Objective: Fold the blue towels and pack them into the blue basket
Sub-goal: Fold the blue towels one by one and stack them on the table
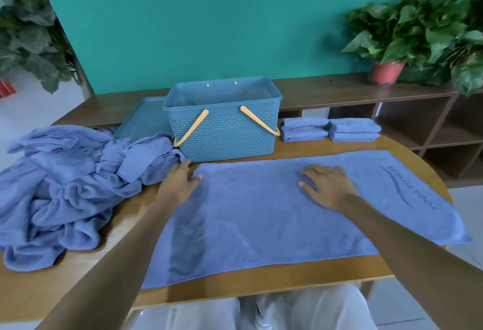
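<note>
A blue towel [261,214] with "YOGA FITNESS" printed at its right end lies spread flat across the wooden table [78,272]. My left hand [180,183] rests flat at the towel's far left corner, fingers straight. My right hand [326,185] presses palm-down on the towel's middle, fingers spread. Behind the towel stands the blue basket [224,120] with orange handles hanging down, empty as far as I can see. A heap of unfolded blue towels [60,185] lies at the left. Two stacks of folded blue towels [329,129] sit to the right of the basket.
The basket's blue lid [143,119] lies behind and to the left of it. A low wooden shelf [392,99] runs along the teal wall, with a potted plant [386,70] on it at the right. Another plant [28,29] stands at the far left.
</note>
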